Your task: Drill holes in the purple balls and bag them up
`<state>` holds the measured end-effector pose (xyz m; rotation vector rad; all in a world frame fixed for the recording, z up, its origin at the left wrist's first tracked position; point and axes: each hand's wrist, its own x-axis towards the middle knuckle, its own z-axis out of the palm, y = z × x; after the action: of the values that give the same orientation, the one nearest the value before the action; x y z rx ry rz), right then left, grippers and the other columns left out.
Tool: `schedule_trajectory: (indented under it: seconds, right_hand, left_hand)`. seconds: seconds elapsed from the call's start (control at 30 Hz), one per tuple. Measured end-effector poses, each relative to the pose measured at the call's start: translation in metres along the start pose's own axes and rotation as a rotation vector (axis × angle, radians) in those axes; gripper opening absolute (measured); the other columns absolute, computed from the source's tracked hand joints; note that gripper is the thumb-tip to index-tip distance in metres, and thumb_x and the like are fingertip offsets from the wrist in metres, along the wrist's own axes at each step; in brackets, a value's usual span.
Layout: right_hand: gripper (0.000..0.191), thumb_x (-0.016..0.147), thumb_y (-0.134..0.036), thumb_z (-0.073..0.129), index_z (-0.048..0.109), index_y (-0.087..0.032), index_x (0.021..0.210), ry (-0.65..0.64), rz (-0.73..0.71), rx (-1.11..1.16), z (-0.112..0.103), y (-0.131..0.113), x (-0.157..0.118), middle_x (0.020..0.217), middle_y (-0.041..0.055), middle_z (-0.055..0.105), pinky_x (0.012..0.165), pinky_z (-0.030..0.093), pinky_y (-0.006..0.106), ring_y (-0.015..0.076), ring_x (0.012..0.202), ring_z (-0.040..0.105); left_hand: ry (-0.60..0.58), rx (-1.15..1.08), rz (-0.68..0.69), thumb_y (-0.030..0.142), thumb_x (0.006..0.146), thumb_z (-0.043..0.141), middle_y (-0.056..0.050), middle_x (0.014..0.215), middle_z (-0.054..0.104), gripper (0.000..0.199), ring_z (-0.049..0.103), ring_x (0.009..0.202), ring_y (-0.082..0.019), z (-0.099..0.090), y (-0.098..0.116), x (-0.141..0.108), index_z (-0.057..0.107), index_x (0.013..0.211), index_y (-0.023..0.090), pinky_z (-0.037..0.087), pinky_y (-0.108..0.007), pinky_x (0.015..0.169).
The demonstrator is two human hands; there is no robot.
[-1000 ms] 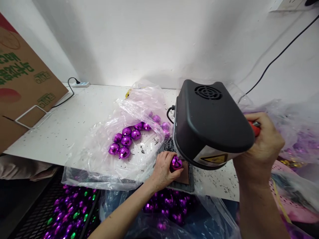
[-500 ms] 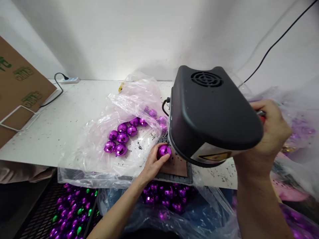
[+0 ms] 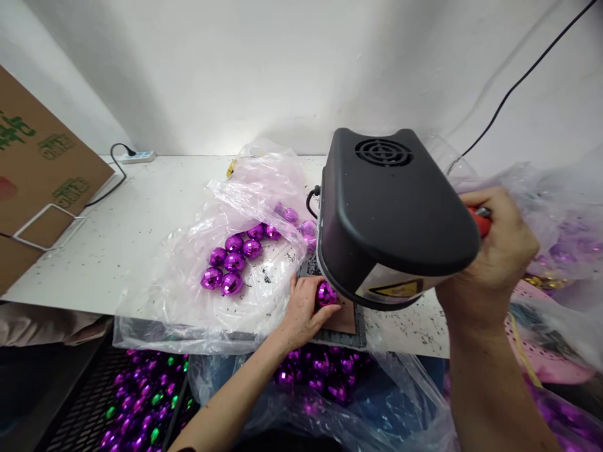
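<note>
Between the fingers and thumb of my left hand (image 3: 306, 309) is a shiny purple faceted ball (image 3: 326, 294), low over a brown board (image 3: 343, 317) on a grey base plate (image 3: 358, 329). My right hand (image 3: 504, 245) is wrapped round the red handle (image 3: 479, 221) of a machine with a black rounded cover (image 3: 396, 207). The cover hangs over the right part of the board and hides what is beneath it. Several purple balls (image 3: 232, 260) lie on clear plastic film to the left of my left hand.
A cardboard box (image 3: 51, 169) and a power strip (image 3: 136, 157) are at the left of the white table (image 3: 155, 188). Below the front edge are a black crate (image 3: 80, 402) of purple and green balls and a bag of purple balls (image 3: 320, 376). A pink basket (image 3: 551, 358) is at right.
My left hand and the purple ball have shifted right, nearer the black cover. My right hand and the handle have moved slightly left, showing more of the red grip.
</note>
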<state>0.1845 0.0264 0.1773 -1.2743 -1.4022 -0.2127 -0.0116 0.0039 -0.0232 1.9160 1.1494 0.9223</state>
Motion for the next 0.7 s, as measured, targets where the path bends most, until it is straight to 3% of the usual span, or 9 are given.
schedule_trajectory:
  seconds: [0.23, 0.5, 0.63, 0.7]
  right_hand:
    - [0.022, 0.089, -0.033, 0.059, 0.057, -0.014, 0.079, 0.003, -0.031, -0.011, -0.002, 0.005, -0.003, 0.067, -0.0053, 0.055, 0.057, 0.034, 0.014, 0.0015, 0.059, 0.046]
    - [0.020, 0.093, -0.030, 0.061, 0.061, -0.013, 0.082, 0.034, -0.089, 0.015, -0.001, 0.006, -0.007, 0.069, -0.0048, 0.054, 0.057, 0.034, 0.013, 0.0010, 0.060, 0.045]
    - [0.011, 0.086, -0.019, 0.068, 0.062, -0.014, 0.079, 0.161, -0.225, -0.019, -0.011, 0.004, -0.030, 0.069, -0.0036, 0.057, 0.056, 0.037, 0.015, 0.0015, 0.059, 0.048]
    - [0.014, 0.085, -0.020, 0.067, 0.061, -0.015, 0.074, 0.116, -0.229, -0.015, -0.021, 0.001, -0.049, 0.069, -0.0012, 0.058, 0.062, 0.046, 0.020, 0.0072, 0.065, 0.057]
  left_hand:
    - [0.011, -0.029, 0.008, 0.045, 0.080, 0.077, -0.010, 0.120, 0.066, 0.047, 0.057, 0.119, -0.032, 0.008, 0.006, 0.009, 0.063, 0.119, 0.023, 0.038, -0.059, 0.114]
    - [0.008, -0.078, -0.003, 0.034, 0.075, 0.081, -0.006, 0.107, 0.068, 0.039, 0.057, 0.120, -0.032, 0.008, 0.013, 0.010, 0.065, 0.110, 0.024, 0.025, -0.062, 0.122]
    - [0.002, -0.093, -0.021, 0.033, 0.074, 0.080, -0.008, 0.111, 0.069, 0.041, 0.057, 0.121, -0.032, 0.005, 0.015, 0.011, 0.065, 0.112, 0.023, 0.025, -0.062, 0.122]
    - [-0.007, -0.100, -0.029, 0.033, 0.075, 0.078, -0.009, 0.113, 0.068, 0.043, 0.056, 0.122, -0.033, 0.005, 0.016, 0.011, 0.064, 0.114, 0.023, 0.027, -0.061, 0.121]
